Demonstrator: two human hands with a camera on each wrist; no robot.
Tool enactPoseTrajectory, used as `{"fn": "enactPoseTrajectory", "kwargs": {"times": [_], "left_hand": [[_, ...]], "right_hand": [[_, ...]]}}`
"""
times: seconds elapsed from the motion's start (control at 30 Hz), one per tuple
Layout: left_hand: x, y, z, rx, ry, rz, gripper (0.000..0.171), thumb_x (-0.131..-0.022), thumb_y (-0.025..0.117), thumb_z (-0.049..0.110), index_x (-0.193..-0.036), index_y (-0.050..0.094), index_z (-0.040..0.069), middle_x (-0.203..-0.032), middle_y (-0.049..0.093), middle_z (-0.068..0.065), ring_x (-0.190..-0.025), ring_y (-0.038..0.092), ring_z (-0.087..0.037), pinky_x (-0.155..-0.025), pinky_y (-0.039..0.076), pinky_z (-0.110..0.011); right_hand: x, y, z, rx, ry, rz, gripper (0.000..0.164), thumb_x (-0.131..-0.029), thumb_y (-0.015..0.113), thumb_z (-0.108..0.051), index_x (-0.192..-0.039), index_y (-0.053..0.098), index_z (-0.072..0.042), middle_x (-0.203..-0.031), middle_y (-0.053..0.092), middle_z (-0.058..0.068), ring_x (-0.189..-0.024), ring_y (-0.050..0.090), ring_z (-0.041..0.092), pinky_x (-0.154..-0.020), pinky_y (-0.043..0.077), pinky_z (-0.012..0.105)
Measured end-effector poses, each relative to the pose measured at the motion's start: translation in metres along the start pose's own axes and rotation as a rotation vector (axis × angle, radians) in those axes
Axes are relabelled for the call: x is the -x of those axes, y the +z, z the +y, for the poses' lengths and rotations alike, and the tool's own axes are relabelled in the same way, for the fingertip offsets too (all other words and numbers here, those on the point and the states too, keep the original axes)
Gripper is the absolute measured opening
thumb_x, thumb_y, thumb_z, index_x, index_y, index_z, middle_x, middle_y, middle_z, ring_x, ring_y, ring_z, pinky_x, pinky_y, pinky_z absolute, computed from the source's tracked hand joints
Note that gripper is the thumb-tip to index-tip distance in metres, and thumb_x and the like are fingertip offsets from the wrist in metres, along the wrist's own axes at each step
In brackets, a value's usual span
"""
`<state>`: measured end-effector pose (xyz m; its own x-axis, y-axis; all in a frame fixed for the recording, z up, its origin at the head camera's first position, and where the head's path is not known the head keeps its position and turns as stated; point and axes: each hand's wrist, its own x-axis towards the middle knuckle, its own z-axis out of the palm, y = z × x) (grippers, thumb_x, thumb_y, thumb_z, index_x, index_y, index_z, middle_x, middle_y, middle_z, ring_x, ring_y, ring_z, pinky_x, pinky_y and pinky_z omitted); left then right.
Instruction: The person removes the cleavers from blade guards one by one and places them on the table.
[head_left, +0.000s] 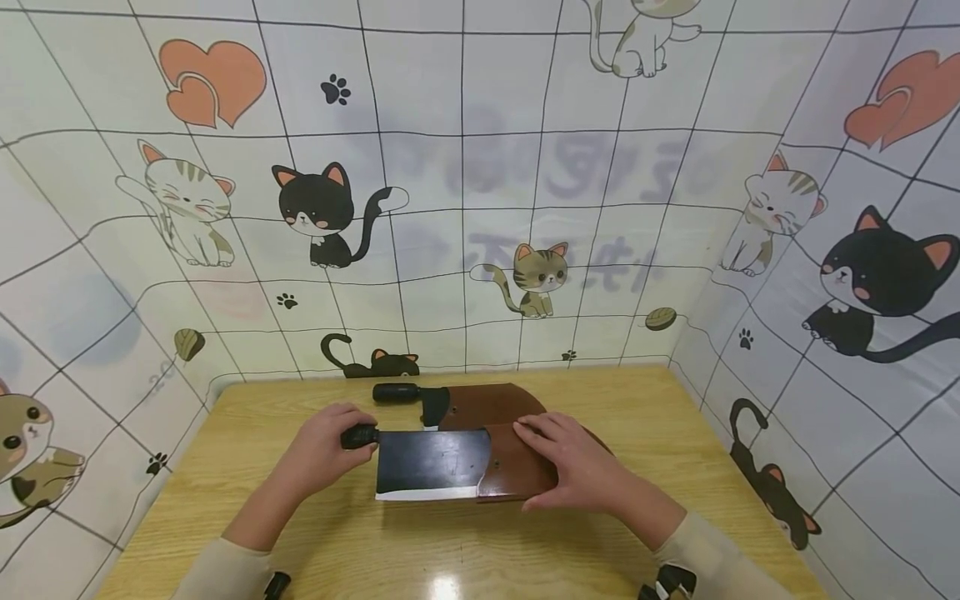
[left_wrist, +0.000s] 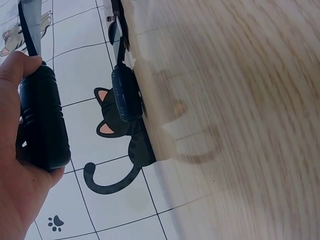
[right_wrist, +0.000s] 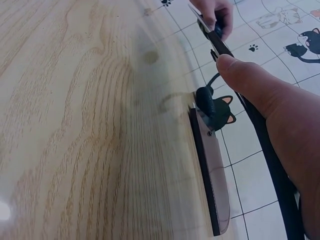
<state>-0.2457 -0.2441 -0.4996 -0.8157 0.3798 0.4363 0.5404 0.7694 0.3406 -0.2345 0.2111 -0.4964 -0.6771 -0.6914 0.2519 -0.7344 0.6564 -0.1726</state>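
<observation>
A cleaver with a dark blade (head_left: 431, 462) lies on the wooden table (head_left: 300, 533), its tip inside a brown leather sheath (head_left: 517, 475). My left hand (head_left: 326, 446) grips its black handle (head_left: 358, 436), which the left wrist view shows close up (left_wrist: 42, 120) in my left hand (left_wrist: 15, 190). My right hand (head_left: 577, 467) lies flat on the sheath, fingers spread on top and thumb (right_wrist: 250, 80) at its near edge (right_wrist: 272, 170). A second cleaver sits just behind in its own brown sheath (head_left: 487, 404), with its black handle (head_left: 395, 392) pointing left.
Cloth walls printed with cats (head_left: 322, 208) close in the table on the left, back and right. The second sheathed cleaver (right_wrist: 212, 170) lies close behind my right hand, its handle (left_wrist: 125, 95) near my left. Bare wood (right_wrist: 75, 125) shows in front.
</observation>
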Motion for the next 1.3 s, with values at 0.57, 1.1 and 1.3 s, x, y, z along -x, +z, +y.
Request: {"fn": "enactPoseTrajectory", "kwargs": {"times": [0.57,1.1,1.3], "left_hand": [[0.005,-0.001,-0.004,0.028,-0.031,-0.052,0.027,-0.085,0.094,0.017,-0.107,0.079,0.019,-0.103,0.071,0.009,-0.094,0.066,-0.015,-0.080,0.059,-0.043],[0.008,-0.006,-0.012,0.031,-0.039,-0.079,0.027,-0.086,0.094,0.018,-0.109,0.079,0.019,-0.103,0.069,0.010,-0.094,0.066,-0.015,-0.079,0.059,-0.042],[0.012,-0.007,-0.017,0.028,-0.057,-0.088,0.026,-0.087,0.094,0.019,-0.109,0.080,0.021,-0.104,0.070,0.011,-0.095,0.066,-0.015,-0.079,0.059,-0.042]], "right_hand": [[0.006,0.002,0.002,-0.034,0.002,-0.037,0.119,-0.077,0.095,-0.068,-0.169,0.046,-0.013,-0.169,0.047,0.006,-0.150,0.045,0.031,-0.117,0.045,0.061],[0.008,0.007,0.009,-0.033,0.005,-0.002,0.118,-0.076,0.094,-0.070,-0.169,0.048,-0.014,-0.168,0.049,0.006,-0.151,0.045,0.033,-0.118,0.044,0.061],[0.012,0.009,0.011,-0.041,0.012,-0.006,0.118,-0.076,0.094,-0.071,-0.168,0.049,-0.012,-0.168,0.049,0.006,-0.151,0.046,0.034,-0.116,0.045,0.063]]}}
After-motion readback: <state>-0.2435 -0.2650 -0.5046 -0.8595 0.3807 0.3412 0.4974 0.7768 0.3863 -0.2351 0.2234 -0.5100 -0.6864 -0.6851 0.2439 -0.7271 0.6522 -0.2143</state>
